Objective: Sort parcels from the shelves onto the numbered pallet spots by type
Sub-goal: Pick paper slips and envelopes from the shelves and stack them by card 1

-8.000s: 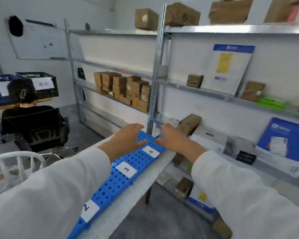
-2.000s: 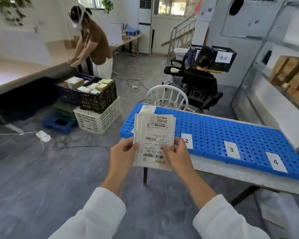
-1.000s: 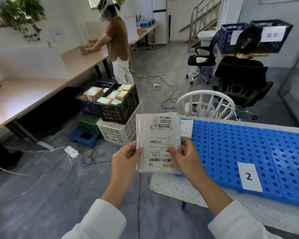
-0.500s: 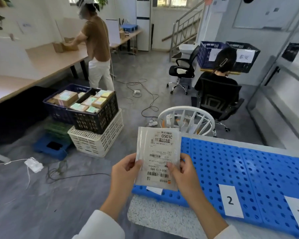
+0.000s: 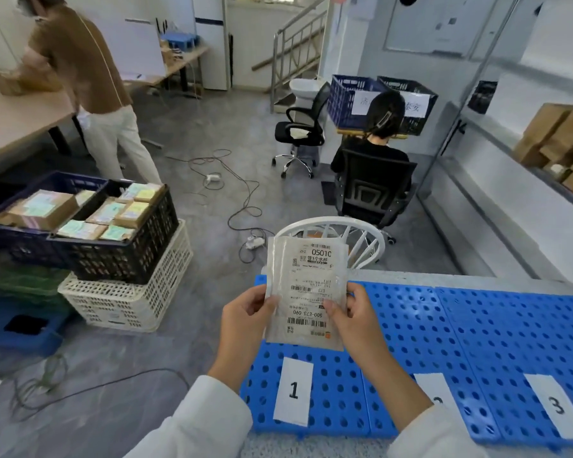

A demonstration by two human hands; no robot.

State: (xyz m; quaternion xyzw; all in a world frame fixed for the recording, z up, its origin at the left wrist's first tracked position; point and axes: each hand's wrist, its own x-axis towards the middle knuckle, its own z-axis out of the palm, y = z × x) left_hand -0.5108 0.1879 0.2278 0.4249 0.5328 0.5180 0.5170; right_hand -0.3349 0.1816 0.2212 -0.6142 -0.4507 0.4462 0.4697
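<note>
A blue perforated pallet (image 5: 477, 342) lay along the tabletop at lower right, with metal shelving (image 5: 497, 133) carrying cardboard boxes (image 5: 559, 137) beyond it. On the floor to the left stood stacked crates: a black crate (image 5: 123, 252) filled with small labelled boxes sat on a white crate (image 5: 129, 299), beside a dark blue crate (image 5: 20, 239). A person in a brown shirt (image 5: 90, 77) bent over a desk at upper left, and another person sat in a black office chair (image 5: 374, 190) facing away. A white chair (image 5: 338, 239) stood just behind the pallet's far edge. A flat grey mailer parcel (image 5: 306, 292) was held upright over the pallet's left end, its shipping label facing the camera. The left hand (image 5: 245, 320) pinched its left edge, thumb on the front. The right hand (image 5: 354, 320) gripped the right edge, fingers curled round it. Paper spot label 1 (image 5: 293, 390) lay below the parcel and label 3 (image 5: 556, 406) at far right. The right forearm covered most of the label between them, probably a 2.
</note>
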